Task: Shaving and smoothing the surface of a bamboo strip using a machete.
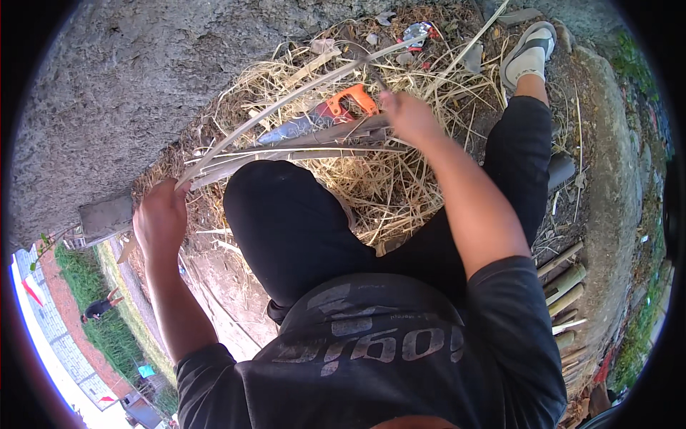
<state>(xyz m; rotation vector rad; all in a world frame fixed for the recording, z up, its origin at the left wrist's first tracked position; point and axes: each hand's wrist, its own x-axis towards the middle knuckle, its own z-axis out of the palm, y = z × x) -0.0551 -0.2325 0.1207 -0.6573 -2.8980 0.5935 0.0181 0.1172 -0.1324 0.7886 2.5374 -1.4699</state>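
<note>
My left hand is closed around the near end of a long pale bamboo strip, out to the left of my bent knee. From there the strip slants up and to the right, past the top of the straw-like litter. My right hand grips the handle of a dark, thin-bladed knife, whose blade meets the strip near its far part; the blade's exact shape is hard to make out. Below the strip lies a handsaw with an orange handle. Dark split lengths of bamboo lie between the saw and my knee.
Pale shavings cover the ground between my legs. A rough grey wall rises at left. Cut bamboo poles lie at right beside a stone ledge. A crumpled shiny wrapper lies at the far side. Another person is far off.
</note>
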